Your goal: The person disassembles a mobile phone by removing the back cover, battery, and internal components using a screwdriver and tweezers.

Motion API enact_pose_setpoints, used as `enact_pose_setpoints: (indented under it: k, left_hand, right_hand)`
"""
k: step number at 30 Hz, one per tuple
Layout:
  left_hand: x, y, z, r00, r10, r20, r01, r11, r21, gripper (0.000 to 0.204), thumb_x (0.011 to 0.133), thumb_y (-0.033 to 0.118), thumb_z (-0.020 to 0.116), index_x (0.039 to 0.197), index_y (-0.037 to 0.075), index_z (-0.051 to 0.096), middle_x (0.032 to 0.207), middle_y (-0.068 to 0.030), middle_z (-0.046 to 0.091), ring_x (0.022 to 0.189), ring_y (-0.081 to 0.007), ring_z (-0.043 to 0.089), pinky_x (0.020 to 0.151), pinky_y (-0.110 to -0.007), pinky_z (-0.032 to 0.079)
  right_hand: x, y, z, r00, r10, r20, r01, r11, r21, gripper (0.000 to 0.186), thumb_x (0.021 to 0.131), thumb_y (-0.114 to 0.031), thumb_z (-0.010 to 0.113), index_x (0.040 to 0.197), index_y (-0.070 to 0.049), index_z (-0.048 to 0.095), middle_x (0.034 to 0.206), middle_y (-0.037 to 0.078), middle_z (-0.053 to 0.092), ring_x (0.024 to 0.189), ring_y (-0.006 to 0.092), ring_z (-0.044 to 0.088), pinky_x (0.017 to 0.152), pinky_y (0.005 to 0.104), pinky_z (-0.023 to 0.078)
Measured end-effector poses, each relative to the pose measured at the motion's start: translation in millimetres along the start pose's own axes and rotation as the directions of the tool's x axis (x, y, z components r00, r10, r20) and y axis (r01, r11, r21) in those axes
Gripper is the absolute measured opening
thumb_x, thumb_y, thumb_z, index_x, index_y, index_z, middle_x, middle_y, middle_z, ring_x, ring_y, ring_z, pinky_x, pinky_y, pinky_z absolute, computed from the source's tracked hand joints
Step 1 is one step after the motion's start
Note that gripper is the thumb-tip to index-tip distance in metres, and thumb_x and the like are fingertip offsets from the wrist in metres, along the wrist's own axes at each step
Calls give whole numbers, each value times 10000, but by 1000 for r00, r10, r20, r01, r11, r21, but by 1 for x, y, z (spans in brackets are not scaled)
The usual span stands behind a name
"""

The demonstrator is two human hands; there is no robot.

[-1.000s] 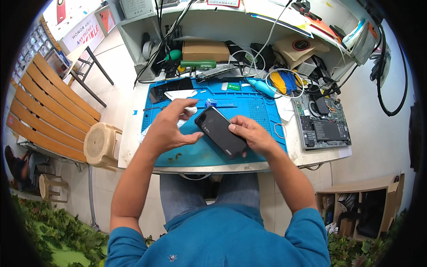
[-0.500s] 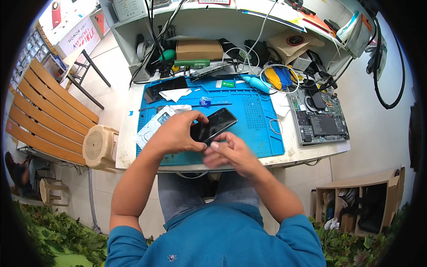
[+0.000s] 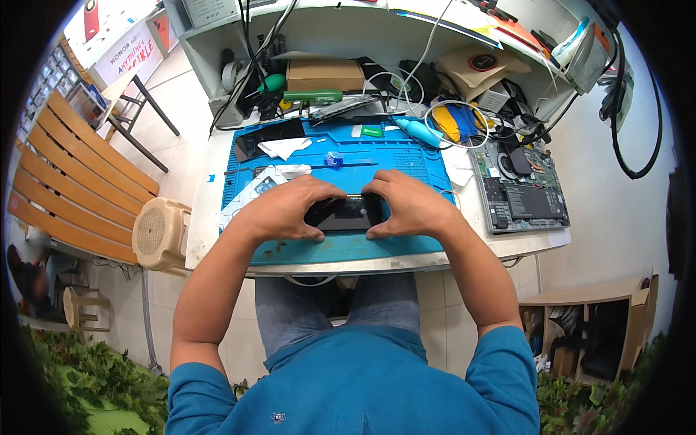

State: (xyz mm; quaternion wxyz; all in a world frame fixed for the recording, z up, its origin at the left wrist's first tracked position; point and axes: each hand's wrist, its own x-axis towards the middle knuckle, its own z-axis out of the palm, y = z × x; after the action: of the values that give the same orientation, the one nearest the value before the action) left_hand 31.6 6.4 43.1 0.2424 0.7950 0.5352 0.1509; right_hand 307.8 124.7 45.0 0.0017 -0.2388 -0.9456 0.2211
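Note:
A black smartphone (image 3: 344, 215) lies sideways between my two hands, low over the near part of a blue work mat (image 3: 406, 246). My left hand (image 3: 290, 209) grips its left end, thumb on the near edge and fingers on the far edge. At the other end, my right hand (image 3: 406, 205) holds it the same way. A dark glossy face of the phone shows between the thumbs; its ends are covered by my fingers. Just beyond my left hand lie a white patterned card (image 3: 250, 194) and a folded white tissue (image 3: 284, 147). A small blue piece (image 3: 333, 159) sits beyond the phone.
An opened laptop (image 3: 522, 192) with bare boards lies at the right of the table. Behind the mat are a cardboard box (image 3: 324, 77), a green tool (image 3: 313, 96), a light-blue tool (image 3: 418, 132) and tangled cables. A beige stool (image 3: 161, 235) stands left of the table.
My right hand has moved up from the phone's near corner to grip its right end. The phone has turned from slanted to level and now shows its other face.

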Motion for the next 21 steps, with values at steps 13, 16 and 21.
enact_pose_setpoints:
  k: [13, 16, 21]
  left_hand:
    - [-18, 5, -19, 994, -104, -30, 106, 990, 90, 788, 710, 248, 913, 1457, 93, 718, 1379, -166, 727, 1299, -363, 687, 1143, -460, 558]
    - [-19, -7, -22, 996, -39, -86, 39, 999, -2, 767, 723, 246, 884, 1449, 68, 713, 1325, -170, 741, 1236, -358, 714, 1109, -444, 575]
    - [-12, -29, -34, 994, -32, -106, -3, 949, -316, 588, 847, 251, 882, 1365, 6, 750, 1251, -149, 787, 1146, -261, 765, 1070, -420, 600]
  right_hand:
    - [3, 3, -2, 997, -51, -51, 54, 997, 58, 678, 755, -365, 979, 1290, -14, 755, 1215, 157, 708, 1176, 379, 702, 1022, 464, 581]
    - [3, 8, 0, 995, -66, -69, 75, 987, 144, 677, 771, -367, 969, 1307, -5, 766, 1209, 162, 718, 1127, 359, 711, 992, 460, 585]
    - [3, 16, -14, 1000, -13, -16, 17, 963, 269, 702, 845, -479, 912, 1330, 13, 792, 1256, 216, 796, 1075, 367, 766, 950, 457, 611]
